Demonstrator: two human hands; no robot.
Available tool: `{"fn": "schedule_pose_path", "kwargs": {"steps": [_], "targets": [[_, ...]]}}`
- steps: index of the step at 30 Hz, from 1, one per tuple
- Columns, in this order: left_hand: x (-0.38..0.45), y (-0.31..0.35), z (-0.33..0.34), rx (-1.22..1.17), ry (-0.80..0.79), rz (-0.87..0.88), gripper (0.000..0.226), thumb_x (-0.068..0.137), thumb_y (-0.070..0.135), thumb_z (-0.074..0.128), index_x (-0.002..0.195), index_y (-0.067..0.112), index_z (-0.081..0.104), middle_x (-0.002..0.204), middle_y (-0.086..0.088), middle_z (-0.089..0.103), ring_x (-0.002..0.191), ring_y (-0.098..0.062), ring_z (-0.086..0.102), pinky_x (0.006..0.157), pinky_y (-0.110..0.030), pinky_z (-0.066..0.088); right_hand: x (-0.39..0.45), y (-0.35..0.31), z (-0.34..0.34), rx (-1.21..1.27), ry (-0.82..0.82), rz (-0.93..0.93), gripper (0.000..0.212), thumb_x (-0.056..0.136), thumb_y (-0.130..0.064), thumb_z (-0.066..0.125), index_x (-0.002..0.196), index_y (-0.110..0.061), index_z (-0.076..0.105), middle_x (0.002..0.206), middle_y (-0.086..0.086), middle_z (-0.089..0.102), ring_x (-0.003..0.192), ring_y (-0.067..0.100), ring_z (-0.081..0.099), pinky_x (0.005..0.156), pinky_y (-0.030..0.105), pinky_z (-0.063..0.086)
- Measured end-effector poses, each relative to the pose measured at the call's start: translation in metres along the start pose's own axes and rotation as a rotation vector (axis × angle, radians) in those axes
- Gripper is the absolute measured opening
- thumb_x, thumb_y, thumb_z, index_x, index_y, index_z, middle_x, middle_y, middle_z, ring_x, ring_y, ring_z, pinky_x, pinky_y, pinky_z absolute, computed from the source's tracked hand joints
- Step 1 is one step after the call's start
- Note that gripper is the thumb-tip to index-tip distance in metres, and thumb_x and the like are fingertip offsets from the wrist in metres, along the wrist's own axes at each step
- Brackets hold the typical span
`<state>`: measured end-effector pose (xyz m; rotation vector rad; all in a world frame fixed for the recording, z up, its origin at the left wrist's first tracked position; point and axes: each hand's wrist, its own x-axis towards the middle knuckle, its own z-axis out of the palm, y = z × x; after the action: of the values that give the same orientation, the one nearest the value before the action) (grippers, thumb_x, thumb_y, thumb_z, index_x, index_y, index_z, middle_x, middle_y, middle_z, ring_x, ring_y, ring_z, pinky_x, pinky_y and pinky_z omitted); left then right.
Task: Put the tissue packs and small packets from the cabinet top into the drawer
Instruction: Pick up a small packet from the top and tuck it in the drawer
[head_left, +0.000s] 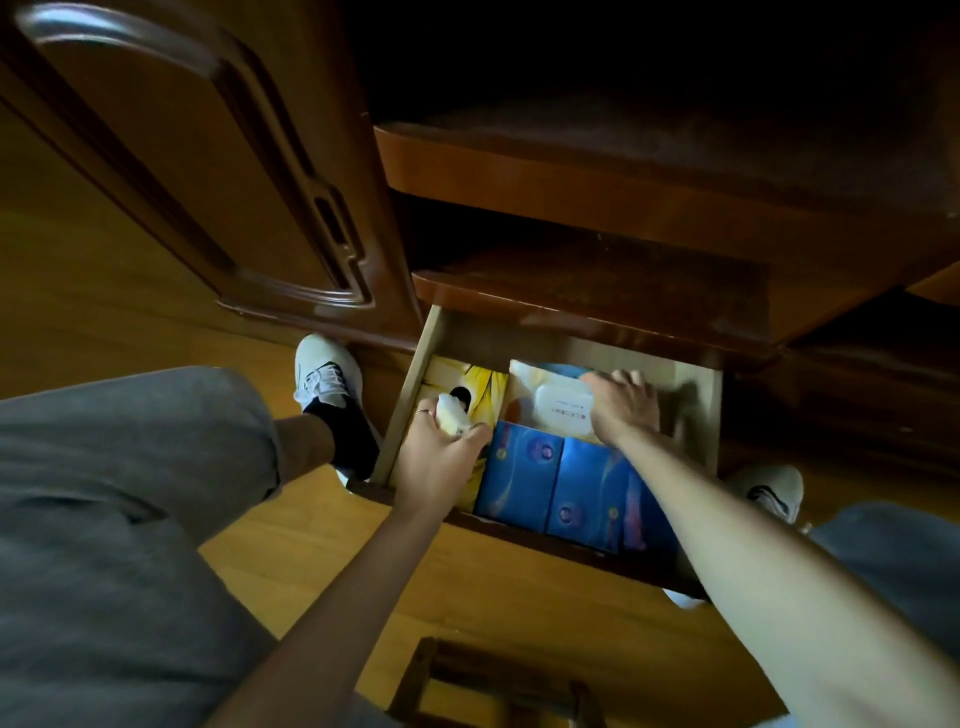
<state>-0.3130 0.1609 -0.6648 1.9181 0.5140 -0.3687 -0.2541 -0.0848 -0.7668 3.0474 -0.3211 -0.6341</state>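
The open wooden drawer (415, 374) sits low in the brown cabinet, pulled out toward me. Inside it lie blue tissue packs (550, 473) at the front, a yellow pack (483, 389) at the back left and a wet-wipe pack with a white lid (561, 402) at the back middle. My left hand (439, 457) is inside the drawer's left part, shut on a small white packet (451, 413). My right hand (623, 405) rests on the wet-wipe pack's right edge, fingers spread and pressing down. The drawer's right end looks bare wood.
A closed cabinet door (208, 171) stands to the left. Two open shelves (597, 291) overhang the drawer. My knees in grey trousers and white sneakers (324, 371) flank the drawer on the yellow wood floor. A dark wooden stool (498, 686) sits at the bottom.
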Motion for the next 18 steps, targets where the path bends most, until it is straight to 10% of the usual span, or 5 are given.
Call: {"fn": "schedule_pose_path", "kwargs": {"steps": [9,13,18], "targets": [[0.009,0.007,0.006,-0.366,-0.167,-0.216,0.046,0.082,0.016,0.066,0.123,0.023,0.046,0.099,-0.001,0.055,0.086,-0.014,0.056,0.061,-0.025,0.045,-0.004,0.003,0.014,0.146,-0.085,-0.099,0.07,0.099,-0.023,0.042,0.163,-0.02,0.013,0.17,0.004,0.017,0.156,0.02,0.012,0.125,0.052,0.0],[0.015,-0.004,0.002,-0.372,-0.073,-0.309,0.021,0.092,0.012,0.058,0.112,0.013,0.054,0.092,-0.006,0.055,0.08,-0.018,0.053,0.062,-0.029,0.043,-0.032,-0.029,0.004,0.433,0.153,-0.212,0.048,0.098,-0.021,0.054,0.146,-0.027,0.05,0.147,0.0,0.055,0.137,0.021,0.046,0.115,0.045,0.031],[0.016,-0.011,-0.004,-0.314,-0.101,-0.11,0.037,0.094,0.015,0.072,0.128,0.014,0.059,0.11,-0.005,0.072,0.096,-0.014,0.07,0.07,-0.022,0.056,-0.063,-0.067,-0.038,1.216,-0.292,-0.265,0.027,0.09,-0.064,0.058,0.112,-0.053,0.068,0.105,-0.037,0.066,0.102,-0.018,0.058,0.083,0.016,0.043]]}}
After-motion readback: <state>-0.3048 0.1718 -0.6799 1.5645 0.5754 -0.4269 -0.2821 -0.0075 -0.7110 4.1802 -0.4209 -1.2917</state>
